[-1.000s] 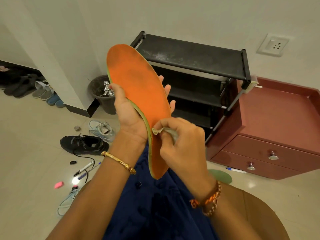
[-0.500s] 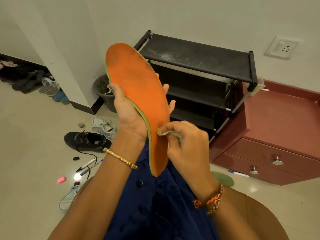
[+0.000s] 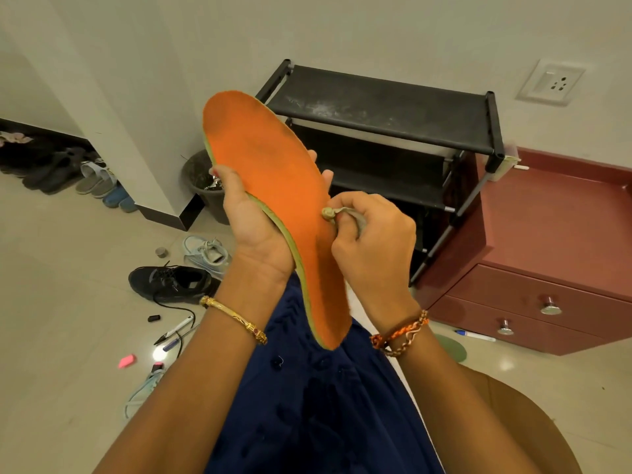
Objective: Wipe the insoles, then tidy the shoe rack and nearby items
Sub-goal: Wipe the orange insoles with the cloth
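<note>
Your right hand (image 3: 371,248), its grip pinching the balled cloth (image 3: 330,213), has slid up the orange insole (image 3: 273,186) that your left hand (image 3: 254,230) grips before the shoe rack (image 3: 383,107); wiping continues.

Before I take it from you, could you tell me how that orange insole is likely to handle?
Probably light: the left hand alone holds the orange insole upright. Likely flexible rather than rigid, since it curves along its length. Its fuzzy top looks grippy, not slippery.

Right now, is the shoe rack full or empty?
Empty as far as visible: the shoe rack shows bare black shelves, though the insole hides part.
</note>
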